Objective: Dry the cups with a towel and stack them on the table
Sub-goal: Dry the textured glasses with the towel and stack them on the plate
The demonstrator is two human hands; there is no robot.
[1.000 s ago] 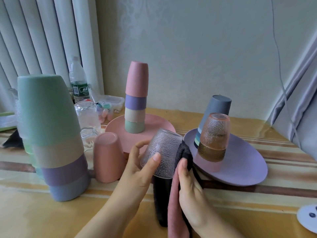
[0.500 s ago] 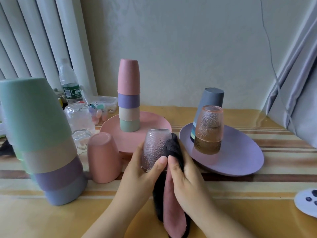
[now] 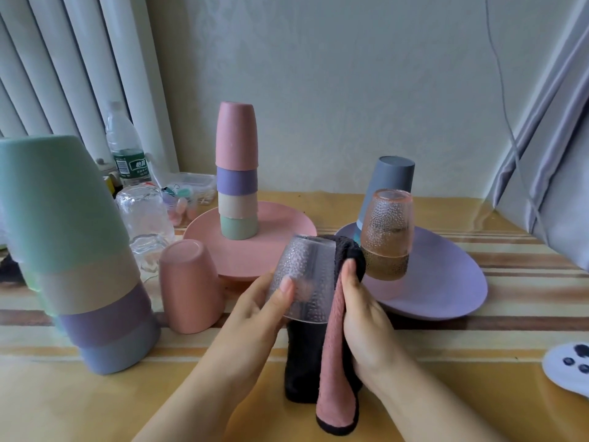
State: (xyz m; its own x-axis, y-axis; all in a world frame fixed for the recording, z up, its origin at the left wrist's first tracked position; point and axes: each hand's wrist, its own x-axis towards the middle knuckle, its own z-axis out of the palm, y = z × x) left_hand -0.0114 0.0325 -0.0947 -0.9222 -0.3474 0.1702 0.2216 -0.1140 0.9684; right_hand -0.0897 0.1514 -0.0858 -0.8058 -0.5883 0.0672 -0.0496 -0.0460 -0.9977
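Observation:
My left hand [image 3: 255, 314] holds a clear dimpled glass cup [image 3: 307, 275] upside down above the table's front. My right hand [image 3: 363, 311] presses a black-and-pink towel [image 3: 333, 371] against the cup's right side; the towel hangs down below the cup. A stack of orange dimpled glasses [image 3: 387, 234] stands on the purple plate [image 3: 446, 288], with a grey cup stack [image 3: 390, 180] behind it. A tall stack of coloured cups [image 3: 237, 170] stands on the pink plate [image 3: 280, 231]. A single pink cup [image 3: 188, 285] sits upside down on the table.
A large stack of coloured cups [image 3: 73, 250] looms at the near left. Clear glasses [image 3: 145, 218], a water bottle [image 3: 126, 148] and a plastic box [image 3: 191, 186] sit at the back left. A white disc [image 3: 567, 365] lies at the right edge. Curtains hang on both sides.
The glass has been turned more upright in my left hand. My right hand has slid the towel up along the cup's right side.

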